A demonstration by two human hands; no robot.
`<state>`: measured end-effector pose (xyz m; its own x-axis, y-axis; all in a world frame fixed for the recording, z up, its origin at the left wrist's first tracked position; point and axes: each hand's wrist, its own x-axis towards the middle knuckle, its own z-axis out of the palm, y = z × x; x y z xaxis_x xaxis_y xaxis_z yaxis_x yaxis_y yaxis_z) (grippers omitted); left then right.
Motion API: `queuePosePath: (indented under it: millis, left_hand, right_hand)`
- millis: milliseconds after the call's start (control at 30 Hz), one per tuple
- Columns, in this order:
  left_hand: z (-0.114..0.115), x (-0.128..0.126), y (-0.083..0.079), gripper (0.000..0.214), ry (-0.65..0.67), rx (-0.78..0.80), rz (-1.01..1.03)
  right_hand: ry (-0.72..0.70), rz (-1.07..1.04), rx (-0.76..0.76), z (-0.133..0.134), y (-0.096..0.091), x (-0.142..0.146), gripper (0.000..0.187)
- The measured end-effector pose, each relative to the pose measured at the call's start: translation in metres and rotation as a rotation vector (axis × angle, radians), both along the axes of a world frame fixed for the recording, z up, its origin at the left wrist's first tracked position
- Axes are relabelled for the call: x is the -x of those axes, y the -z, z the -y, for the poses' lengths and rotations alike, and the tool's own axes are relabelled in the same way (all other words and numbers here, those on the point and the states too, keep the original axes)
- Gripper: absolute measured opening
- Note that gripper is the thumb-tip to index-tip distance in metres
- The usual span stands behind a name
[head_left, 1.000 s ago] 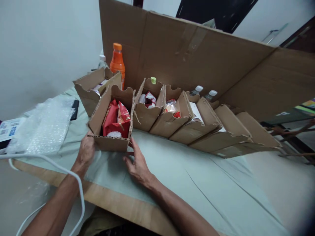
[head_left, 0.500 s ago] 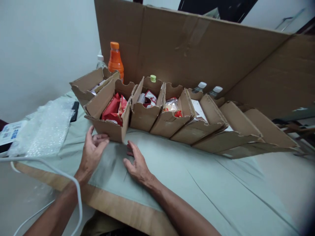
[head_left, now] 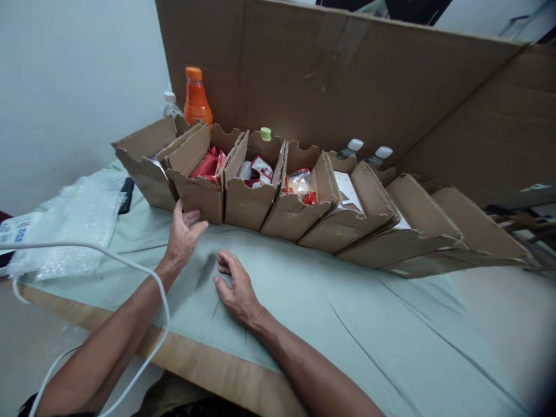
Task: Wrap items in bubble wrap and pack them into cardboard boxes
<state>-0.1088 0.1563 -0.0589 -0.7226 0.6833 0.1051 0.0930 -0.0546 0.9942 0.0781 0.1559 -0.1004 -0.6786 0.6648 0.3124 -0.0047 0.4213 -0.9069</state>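
Note:
A row of several open cardboard bins stands on a pale green cloth (head_left: 347,324). The second bin from the left (head_left: 200,194) holds red snack packets (head_left: 208,165). My left hand (head_left: 182,234) touches that bin's front wall with fingers spread, holding nothing. My right hand (head_left: 237,289) lies flat on the cloth in front of the bins, fingers loosely bent, empty. The neighbouring bins (head_left: 247,202) hold small wrapped packets.
A tall cardboard sheet (head_left: 347,81) stands behind the bins. An orange bottle (head_left: 195,101) and capped bottles (head_left: 354,147) stand behind the row. Bubble wrap (head_left: 69,223) lies at left. A white cable (head_left: 130,269) loops across my left arm. The table's wooden edge (head_left: 208,370) is near me.
The bin with red packets has slid back from the near side into line with the row. My left hand followed it forward; my right hand let go and rests on the cloth.

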Motion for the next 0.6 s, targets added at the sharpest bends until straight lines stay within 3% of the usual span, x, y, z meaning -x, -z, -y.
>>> queuePosePath:
  millis: [100, 200, 267, 400, 500, 600]
  left_hand:
    - [0.027, -0.002, -0.006, 0.088, 0.008, 0.067, -0.020]
    - [0.081, -0.006, -0.005, 0.060, 0.037, 0.182, -0.151]
    - [0.119, -0.010, 0.004, 0.044, 0.032, 0.240, -0.320]
    - [0.168, -0.017, 0.029, 0.030, -0.122, 0.192, -0.527]
    - [0.177, -0.021, 0.039, 0.026, -0.158, 0.105, -0.647]
    - [0.174, -0.024, 0.041, 0.027, -0.185, 0.030, -0.686]
  right_hand:
    - [-0.002, 0.031, -0.024, 0.000, -0.001, -0.003, 0.056]
    - [-0.025, 0.097, -0.078, -0.003, -0.007, -0.006, 0.046]
    - [-0.056, 0.129, -0.147, -0.006, -0.023, -0.003, 0.038]
    - [-0.092, 0.228, -0.294, -0.018, -0.089, 0.035, 0.040]
    - [-0.079, 0.399, -0.492, -0.031, -0.147, 0.097, 0.056]
    - [-0.018, 0.605, -0.663, -0.046, -0.184, 0.163, 0.066]
